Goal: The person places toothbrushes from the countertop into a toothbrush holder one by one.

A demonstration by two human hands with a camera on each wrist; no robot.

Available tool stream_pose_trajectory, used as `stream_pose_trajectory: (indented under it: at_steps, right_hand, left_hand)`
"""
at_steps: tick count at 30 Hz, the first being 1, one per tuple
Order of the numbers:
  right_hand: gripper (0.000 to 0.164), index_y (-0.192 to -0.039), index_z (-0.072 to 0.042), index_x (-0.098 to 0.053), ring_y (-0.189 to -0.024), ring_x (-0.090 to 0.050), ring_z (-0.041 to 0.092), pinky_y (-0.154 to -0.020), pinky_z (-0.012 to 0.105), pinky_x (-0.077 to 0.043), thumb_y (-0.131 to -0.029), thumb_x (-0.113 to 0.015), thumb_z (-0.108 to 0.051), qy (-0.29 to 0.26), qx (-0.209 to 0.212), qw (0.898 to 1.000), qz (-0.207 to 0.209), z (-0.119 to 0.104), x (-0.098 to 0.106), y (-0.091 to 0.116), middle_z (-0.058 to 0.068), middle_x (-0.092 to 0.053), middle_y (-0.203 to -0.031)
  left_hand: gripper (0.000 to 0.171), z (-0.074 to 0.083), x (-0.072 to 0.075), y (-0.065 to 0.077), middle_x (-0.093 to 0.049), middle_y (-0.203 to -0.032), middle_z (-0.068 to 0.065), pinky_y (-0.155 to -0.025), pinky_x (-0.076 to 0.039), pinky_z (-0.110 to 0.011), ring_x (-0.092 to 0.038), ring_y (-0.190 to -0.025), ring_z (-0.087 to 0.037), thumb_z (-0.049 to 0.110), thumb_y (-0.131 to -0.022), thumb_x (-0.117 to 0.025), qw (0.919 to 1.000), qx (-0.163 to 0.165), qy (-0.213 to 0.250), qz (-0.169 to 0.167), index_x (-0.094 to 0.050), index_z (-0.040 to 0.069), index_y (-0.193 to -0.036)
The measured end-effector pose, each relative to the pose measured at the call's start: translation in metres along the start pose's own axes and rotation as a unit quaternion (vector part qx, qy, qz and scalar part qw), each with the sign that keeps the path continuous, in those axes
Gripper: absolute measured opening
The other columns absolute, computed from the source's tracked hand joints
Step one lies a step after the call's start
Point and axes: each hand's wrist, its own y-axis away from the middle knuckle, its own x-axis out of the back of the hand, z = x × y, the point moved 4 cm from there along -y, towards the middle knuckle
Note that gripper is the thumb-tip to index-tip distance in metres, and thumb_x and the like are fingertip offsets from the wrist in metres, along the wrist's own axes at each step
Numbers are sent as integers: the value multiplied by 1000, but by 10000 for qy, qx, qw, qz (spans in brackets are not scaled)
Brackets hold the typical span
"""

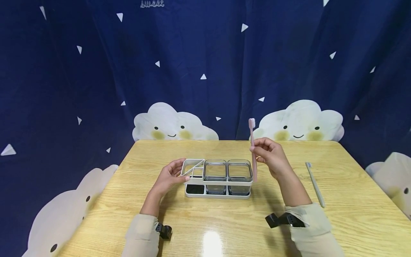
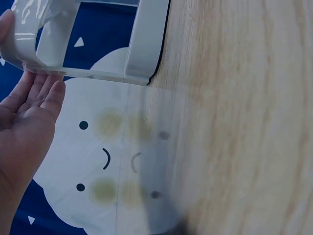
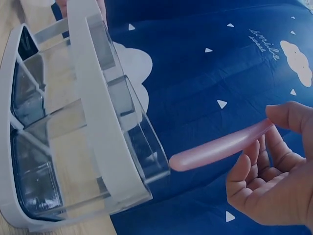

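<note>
right hand point(image 1: 269, 156) pinches pink toothbrush point(image 1: 254, 166) beside white toothbrush holder point(image 1: 221, 182), left hand point(image 1: 168, 177) gripping its end. probably loading step; next likely calls for lifting brush above it.

I count two slim toothbrushes point(image 1: 254, 169), pink and grey-green, two clear square cups point(image 1: 216, 174), one white two-tier rack point(image 1: 221, 183).

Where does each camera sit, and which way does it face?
Head: on the head, facing forward-down over the wooden table; left hand and right hand show, with forearms.
Left wrist: strapped there, facing the white toothbrush holder; left hand shows.
Right wrist: strapped there, facing the pink toothbrush and holder; right hand and part of left show.
Head and right wrist share the pink toothbrush.
</note>
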Motion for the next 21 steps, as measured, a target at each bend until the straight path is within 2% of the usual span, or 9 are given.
stream_pose_trajectory:
  at_steps: [5,11,21]
  right_hand:
    - [11,-89,-11,-62,-67,-54,11,-55,22,-48,-85,-62,-1,-121,114,9997,-175,-2,-8,-2,1,-57,-78]
    - [12,-86,-11,-61,-68,-54,12,-57,23,-49,-85,-61,1,-323,117,9992,-201,-5,-17,-3,2,-56,-78]
    - [15,-83,-9,-59,-68,-55,14,-62,26,-51,-85,-58,6,-836,338,9956,-263,-3,-36,-7,4,-54,-77]
  left_hand:
    - [69,0,-1,0,-46,-131,-25,-105,-29,-39,-35,-126,-43,-10,-73,-72,10000,-28,53,7,-41,-7,-133]
    - [69,1,-2,1,-46,-130,-25,-106,-28,-40,-34,-126,-44,-11,-72,-72,9999,-52,116,42,-41,-7,-133]
    - [68,-1,0,1,-46,-130,-25,-105,-29,-37,-33,-125,-45,-11,-72,-72,9999,-116,119,50,-42,-7,-133]
